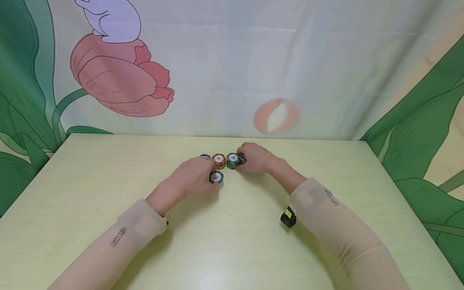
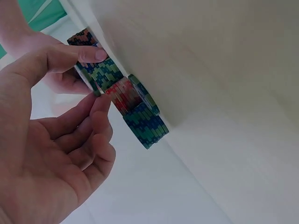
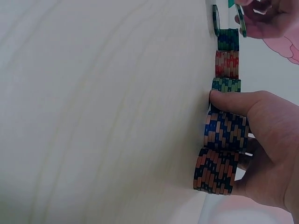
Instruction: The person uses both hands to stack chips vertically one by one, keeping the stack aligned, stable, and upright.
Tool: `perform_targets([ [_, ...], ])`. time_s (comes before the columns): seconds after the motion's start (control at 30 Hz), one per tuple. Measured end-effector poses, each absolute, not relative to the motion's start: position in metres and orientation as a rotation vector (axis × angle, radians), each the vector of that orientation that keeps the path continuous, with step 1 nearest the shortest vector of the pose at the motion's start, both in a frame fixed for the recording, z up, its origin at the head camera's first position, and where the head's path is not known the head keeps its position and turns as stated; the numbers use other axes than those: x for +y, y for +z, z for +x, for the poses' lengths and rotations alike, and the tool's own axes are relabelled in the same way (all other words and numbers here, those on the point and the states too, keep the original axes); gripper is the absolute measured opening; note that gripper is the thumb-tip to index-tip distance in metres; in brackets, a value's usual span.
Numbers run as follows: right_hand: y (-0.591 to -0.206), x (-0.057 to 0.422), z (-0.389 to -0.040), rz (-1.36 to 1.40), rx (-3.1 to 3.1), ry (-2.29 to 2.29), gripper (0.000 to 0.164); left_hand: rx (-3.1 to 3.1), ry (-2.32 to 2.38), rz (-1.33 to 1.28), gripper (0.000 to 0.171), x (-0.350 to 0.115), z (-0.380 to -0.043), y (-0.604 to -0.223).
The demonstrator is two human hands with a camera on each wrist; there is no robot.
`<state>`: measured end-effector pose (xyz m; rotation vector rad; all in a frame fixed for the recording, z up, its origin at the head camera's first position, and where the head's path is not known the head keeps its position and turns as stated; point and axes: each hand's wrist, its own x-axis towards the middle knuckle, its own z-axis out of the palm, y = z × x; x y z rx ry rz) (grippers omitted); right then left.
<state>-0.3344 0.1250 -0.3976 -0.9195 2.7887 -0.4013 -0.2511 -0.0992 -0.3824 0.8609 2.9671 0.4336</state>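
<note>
Several stacks of poker chips stand side by side near the back of the table. My left hand (image 1: 195,175) pinches a green poker chip (image 1: 216,177) between thumb and fingertips, just in front of the red stack (image 1: 218,160). Wrapped around the blue stack (image 3: 226,133) is my right hand (image 1: 255,158), its thumb in front at the border with the green stack (image 1: 233,159). An orange-and-blue stack (image 3: 216,172) stands at the right end, hidden by the right hand in the head view. At the left end is a blue-green stack (image 2: 145,128), with a loose chip (image 2: 144,93) flat on the table before it.
The pale wooden table (image 1: 232,241) extends toward me and to both sides. A printed cloth (image 1: 217,80) hangs behind its back edge. A black box with a yellow label (image 1: 288,217) shows beside the right sleeve.
</note>
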Motion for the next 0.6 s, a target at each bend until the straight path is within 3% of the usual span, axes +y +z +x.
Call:
perform_targets([
  [0.6,-0.398,0.125,-0.334,-0.914,2.799,-0.407,0.029,3.002,0.578,0.802,0.028,-0.087,-0.279,-0.382],
])
